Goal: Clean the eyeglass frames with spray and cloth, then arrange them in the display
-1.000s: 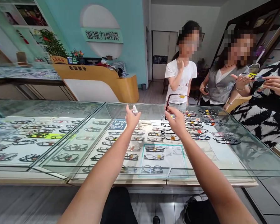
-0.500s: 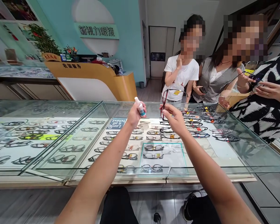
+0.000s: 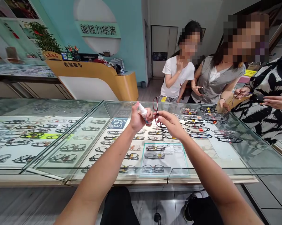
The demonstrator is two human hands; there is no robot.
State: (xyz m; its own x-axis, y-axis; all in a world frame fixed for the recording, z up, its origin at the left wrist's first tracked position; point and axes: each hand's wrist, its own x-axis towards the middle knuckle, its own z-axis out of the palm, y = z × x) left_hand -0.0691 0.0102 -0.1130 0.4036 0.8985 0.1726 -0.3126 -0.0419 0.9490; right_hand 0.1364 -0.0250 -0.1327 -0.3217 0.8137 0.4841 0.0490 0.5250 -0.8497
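Note:
Wrapped in my left hand (image 3: 139,118) is a small white spray bottle (image 3: 142,110), tilted with its nozzle up and to the left. My right hand (image 3: 170,122) pinches a pair of dark red-framed eyeglasses (image 3: 157,107), held on end above the glass counter with a yellow tag near the top. The two hands are close together, the bottle just left of the frame. Below them, under the glass, several pairs of eyeglasses (image 3: 155,148) lie in rows.
The glass display counter (image 3: 216,173) stretches across in front of me. Beyond it, a person in a white shirt (image 3: 178,75) and one in a grey vest (image 3: 211,78) stand; at right, a person in a patterned top (image 3: 263,115) handles something thin. A wooden reception desk (image 3: 126,87) stands behind.
My hands have come closer together; the eyeglasses moved left and slightly down, and the bottle turned and shifted right. The people across the counter moved slightly.

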